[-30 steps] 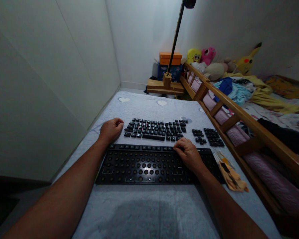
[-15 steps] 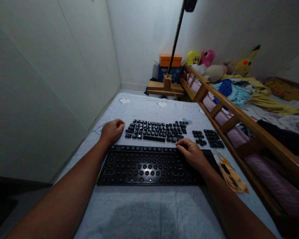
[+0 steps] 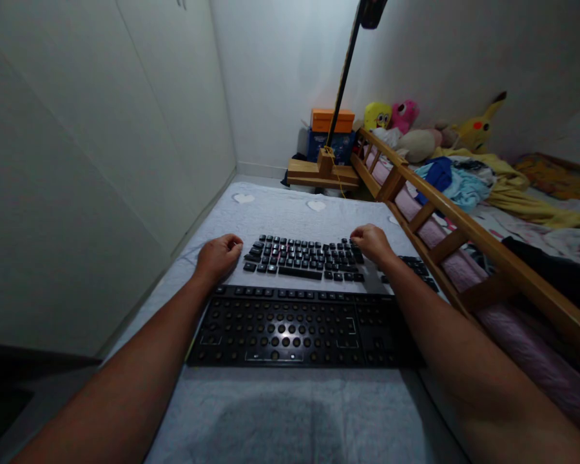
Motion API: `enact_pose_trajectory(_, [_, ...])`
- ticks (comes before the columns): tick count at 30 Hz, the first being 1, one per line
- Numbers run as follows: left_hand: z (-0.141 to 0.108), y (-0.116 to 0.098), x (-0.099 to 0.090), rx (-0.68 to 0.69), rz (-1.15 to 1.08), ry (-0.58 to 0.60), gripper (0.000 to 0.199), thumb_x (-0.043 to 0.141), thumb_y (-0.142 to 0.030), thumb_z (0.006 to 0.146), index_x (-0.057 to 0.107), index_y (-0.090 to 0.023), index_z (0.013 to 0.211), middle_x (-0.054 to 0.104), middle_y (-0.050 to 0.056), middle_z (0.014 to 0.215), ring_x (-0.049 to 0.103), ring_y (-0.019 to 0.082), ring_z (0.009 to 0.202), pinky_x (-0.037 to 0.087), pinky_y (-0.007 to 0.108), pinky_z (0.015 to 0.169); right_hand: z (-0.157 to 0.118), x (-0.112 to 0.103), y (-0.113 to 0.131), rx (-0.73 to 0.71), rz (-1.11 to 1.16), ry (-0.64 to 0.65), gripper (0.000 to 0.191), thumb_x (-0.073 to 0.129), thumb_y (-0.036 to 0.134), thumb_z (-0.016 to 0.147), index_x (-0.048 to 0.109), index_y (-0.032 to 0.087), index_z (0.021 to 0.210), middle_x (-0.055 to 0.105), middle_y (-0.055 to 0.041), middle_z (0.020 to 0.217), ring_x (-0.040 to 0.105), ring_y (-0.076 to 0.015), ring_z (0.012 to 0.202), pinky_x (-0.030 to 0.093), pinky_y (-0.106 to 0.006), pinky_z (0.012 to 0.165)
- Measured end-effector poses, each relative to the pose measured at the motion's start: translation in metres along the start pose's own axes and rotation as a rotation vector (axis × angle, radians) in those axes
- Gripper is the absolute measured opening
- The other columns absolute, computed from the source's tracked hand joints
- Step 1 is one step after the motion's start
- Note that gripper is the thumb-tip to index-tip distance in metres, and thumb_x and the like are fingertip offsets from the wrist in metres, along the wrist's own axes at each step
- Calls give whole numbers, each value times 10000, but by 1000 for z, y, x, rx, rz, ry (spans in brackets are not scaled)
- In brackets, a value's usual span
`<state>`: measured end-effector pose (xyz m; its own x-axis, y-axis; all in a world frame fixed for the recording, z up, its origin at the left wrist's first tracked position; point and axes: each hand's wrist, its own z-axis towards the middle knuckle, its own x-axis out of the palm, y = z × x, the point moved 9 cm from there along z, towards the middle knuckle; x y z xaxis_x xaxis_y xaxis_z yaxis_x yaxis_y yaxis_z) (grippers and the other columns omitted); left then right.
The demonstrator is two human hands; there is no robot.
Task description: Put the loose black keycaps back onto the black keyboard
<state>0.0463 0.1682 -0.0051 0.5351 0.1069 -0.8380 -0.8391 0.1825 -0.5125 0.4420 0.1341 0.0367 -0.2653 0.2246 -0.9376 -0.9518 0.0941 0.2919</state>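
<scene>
A black keyboard (image 3: 299, 325) lies flat on the cloth-covered surface with most of its key positions bare; a top row of keys is still fitted. Behind it, loose black keycaps (image 3: 299, 273) are laid out in keyboard order. My left hand (image 3: 220, 254) rests at the left end of these keycaps, fingers curled with the thumb against them; anything inside is hidden. At the far right corner of the layout, my right hand (image 3: 371, 242) pinches at a small keycap, its fingertips covering that spot. My right forearm partly hides another group of keycaps (image 3: 418, 267).
A wooden bed rail (image 3: 454, 225) runs along the right side, with bedding and plush toys beyond it. On the left stands a pale cabinet (image 3: 101, 148). Past the far edge is a wooden stand (image 3: 323, 169) with a pole and stacked boxes (image 3: 332, 120).
My right hand has moved away from me, from the keyboard's upper edge to the far right corner of the loose keycaps. My left hand has stayed put. The view has shifted slightly.
</scene>
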Motion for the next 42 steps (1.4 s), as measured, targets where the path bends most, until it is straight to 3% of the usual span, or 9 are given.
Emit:
enact_pose_trajectory(9, [0,-1,0,-5,-5,10,314,476,-383,817,712,-199,913,731,57,837,656,210,785,445,287,703,27,25,-3,24,-178,75,120,742,205,762,800,235,863,723,-102,942,589,-287,979,456,-403,847])
enact_pose_trajectory(16, [-1,0,1,-7,-7,12,328,469,-395,825,710,-198,930,728,55,852,650,208,795,435,289,701,33,32,2,-9,-281,157,104,715,244,801,804,255,854,727,-81,968,553,-282,1020,429,-371,873])
enact_pose_trajectory(26, [0,2,1,-15,-15,10,337,473,-401,817,711,-195,936,723,52,834,648,208,782,426,292,693,24,33,24,-146,-361,208,188,617,210,861,792,194,930,679,-146,1112,515,-309,1078,388,-377,874])
enact_pose_trajectory(31, [1,2,1,-10,-19,10,341,471,-398,814,710,-191,942,723,56,850,651,212,799,431,296,703,18,17,33,-152,-322,156,206,583,225,899,777,185,957,668,-150,1107,515,-303,1069,393,-394,880])
enact_pose_trajectory(36, [1,1,2,-3,-8,15,341,469,-399,810,709,-193,936,725,57,846,654,216,801,433,298,706,-19,-19,47,-208,-191,83,232,526,248,949,750,207,995,661,-96,1072,543,-238,1050,397,-362,939])
enact_pose_trajectory(39, [1,1,2,1,-9,16,343,466,-404,808,709,-196,932,727,57,849,655,219,803,433,300,705,-69,-40,58,-323,104,13,179,552,213,918,730,208,942,654,-77,975,559,-234,1005,413,-375,923])
enact_pose_trajectory(42, [1,2,2,-6,-6,15,347,468,-407,804,709,-196,939,729,60,858,655,222,809,432,302,704,-118,-41,57,-340,224,6,149,557,206,910,704,223,926,650,-66,962,557,-238,982,425,-396,895])
